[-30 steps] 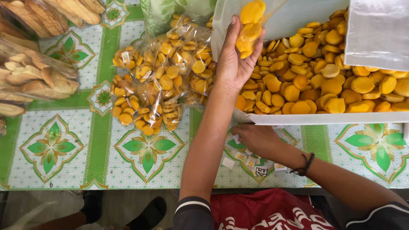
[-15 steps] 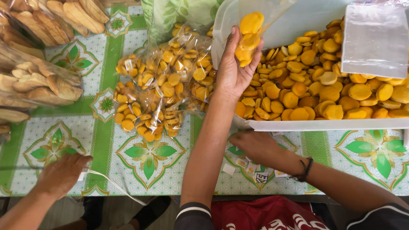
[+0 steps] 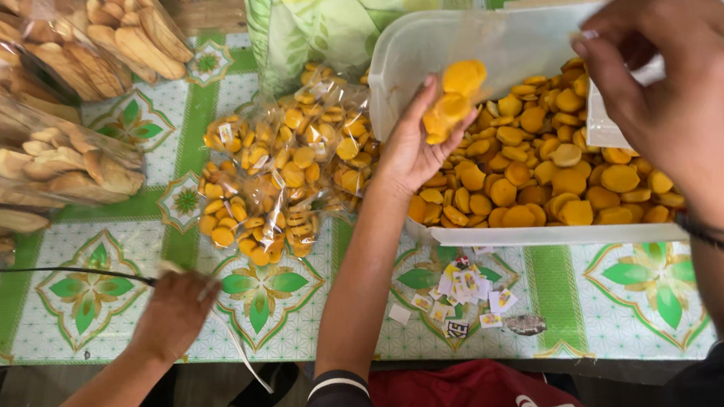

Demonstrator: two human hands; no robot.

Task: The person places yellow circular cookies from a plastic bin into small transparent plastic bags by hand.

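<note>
Far left edge of the table [image 3: 119, 253]: clear bags of long pale biscuits [image 3: 48, 163] stacked toward the far-left corner, more bags behind them at the far edge

Near edge, left: another person's hand [image 3: 174, 314] rests on the patterned cloth, fingers closed round a thin black cord [image 3: 50, 271] that runs off to the left; a white strip hangs off the table edge just below it

Centre: pile of small sealed bags of round yellow biscuits [image 3: 280, 180], lying just left of the tub and touching your left wrist side

Your left hand [image 3: 410, 150] is over the tub's left wall, palm up, grip closed on a small clear bag holding a few yellow biscuits [image 3: 455, 97]; the bag sits upright against your fingertips, above the loose ones

White plastic tub [image 3: 507, 238] takes up the right half of the table, loose yellow biscuits [image 3: 554, 172] heaped in it. Behind it, at the far edge, a green-and-yellow patterned bag [image 3: 335, 11]

Near edge, just in front of the tub: scatter of small paper labels [image 3: 464, 295] on the cloth

Your right hand [image 3: 688, 101] is raised over the tub's right end, close to the camera, back of hand toward you, black band on the wrist. Thumb and fingers are pinched on the edge of a clear plastic bag [image 3: 611, 122] hanging below it; can't tell how much of it is gripped
</note>
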